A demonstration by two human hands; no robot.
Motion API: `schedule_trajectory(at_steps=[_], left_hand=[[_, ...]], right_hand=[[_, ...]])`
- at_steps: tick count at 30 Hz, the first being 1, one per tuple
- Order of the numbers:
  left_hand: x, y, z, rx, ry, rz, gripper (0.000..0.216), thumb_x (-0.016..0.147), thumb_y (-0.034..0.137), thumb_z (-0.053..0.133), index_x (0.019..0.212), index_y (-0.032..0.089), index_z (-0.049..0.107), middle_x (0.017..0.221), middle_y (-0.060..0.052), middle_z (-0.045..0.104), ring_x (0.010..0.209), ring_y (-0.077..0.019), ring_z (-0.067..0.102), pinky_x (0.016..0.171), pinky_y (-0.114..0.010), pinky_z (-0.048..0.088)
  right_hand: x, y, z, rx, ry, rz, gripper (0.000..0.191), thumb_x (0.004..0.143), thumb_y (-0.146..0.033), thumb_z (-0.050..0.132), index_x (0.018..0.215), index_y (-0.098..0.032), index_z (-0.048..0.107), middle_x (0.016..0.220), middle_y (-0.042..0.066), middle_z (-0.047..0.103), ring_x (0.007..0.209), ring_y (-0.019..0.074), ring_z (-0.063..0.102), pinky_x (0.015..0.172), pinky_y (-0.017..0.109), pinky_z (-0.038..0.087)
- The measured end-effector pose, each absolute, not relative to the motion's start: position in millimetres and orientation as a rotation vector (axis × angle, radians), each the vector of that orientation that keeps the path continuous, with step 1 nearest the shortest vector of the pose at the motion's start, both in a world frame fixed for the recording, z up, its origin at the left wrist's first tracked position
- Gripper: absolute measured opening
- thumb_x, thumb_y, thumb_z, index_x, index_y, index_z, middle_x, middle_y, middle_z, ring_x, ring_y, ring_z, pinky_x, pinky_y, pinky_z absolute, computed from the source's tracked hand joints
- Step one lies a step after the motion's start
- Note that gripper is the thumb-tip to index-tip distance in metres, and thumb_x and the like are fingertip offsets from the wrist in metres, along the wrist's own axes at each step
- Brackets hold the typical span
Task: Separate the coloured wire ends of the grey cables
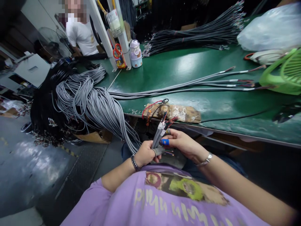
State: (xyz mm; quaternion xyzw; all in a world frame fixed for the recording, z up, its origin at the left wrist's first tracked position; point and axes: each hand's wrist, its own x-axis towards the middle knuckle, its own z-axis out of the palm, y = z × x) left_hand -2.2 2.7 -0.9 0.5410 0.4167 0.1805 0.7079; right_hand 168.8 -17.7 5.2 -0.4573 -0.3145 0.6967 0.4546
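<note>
My left hand (147,153) is closed round a few grey cables (158,135) whose stripped ends, with thin red and dark wires, point up toward the bench edge. My right hand (182,142) pinches the same cable ends from the right; its thumb wears a blue tape wrap. Both hands sit just below the front edge of the green bench (178,67), above my lap. The cables run down from a large grey bundle (94,103) draped over the bench's left end.
Several long grey cables (188,85) lie across the bench. A worn brown patch with scissors (174,111) lies at the front edge. Black cable bundles (199,31), a green basket (285,73), a plastic bag (270,28), a post with scissors (117,51), and a person in white (81,34) are behind.
</note>
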Motion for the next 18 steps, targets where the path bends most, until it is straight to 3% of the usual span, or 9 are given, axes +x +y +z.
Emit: schedule_trajectory(at_steps=[7,10,13,18], left_hand=[[-9,0,3,1.174,0.901,0.401,0.043,0.060,0.051,0.077,0.064,0.014,0.054,0.050,0.002,0.056,0.035,-0.0075,0.048,0.036,-0.019,0.038],[-10,5,7,1.115,0.888,0.444,0.046,0.059,0.053,0.077,0.064,0.014,0.053,0.049,0.002,0.056,0.034,-0.0073,0.047,0.035,-0.018,0.036],[-8,11,11,1.040,0.846,0.485,0.047,0.057,0.054,0.077,0.065,0.014,0.053,0.048,0.002,0.056,0.033,-0.0080,0.047,0.033,-0.019,0.035],[-1,18,15,0.985,0.802,0.511,0.047,0.056,0.053,0.079,0.067,0.013,0.055,0.047,0.002,0.056,0.032,-0.0080,0.047,0.033,-0.019,0.034]], right_hand=[[177,-9,-10,-1.106,-0.527,1.492,0.032,0.054,-0.023,0.086,0.074,-0.018,0.062,0.062,-0.005,0.062,0.051,0.0069,0.050,0.051,0.021,0.040],[179,-4,-9,-1.057,-0.442,1.649,0.024,0.069,-0.037,0.078,0.075,-0.019,0.062,0.067,-0.001,0.065,0.057,0.0097,0.055,0.055,0.022,0.045],[175,2,-3,-0.978,-0.433,1.824,0.036,0.082,-0.054,0.060,0.080,-0.018,0.065,0.076,0.004,0.068,0.060,0.0119,0.058,0.055,0.024,0.047],[164,9,2,-0.926,-0.580,1.809,0.037,0.068,-0.052,0.076,0.072,-0.017,0.062,0.070,0.002,0.065,0.054,0.0104,0.052,0.052,0.023,0.042]])
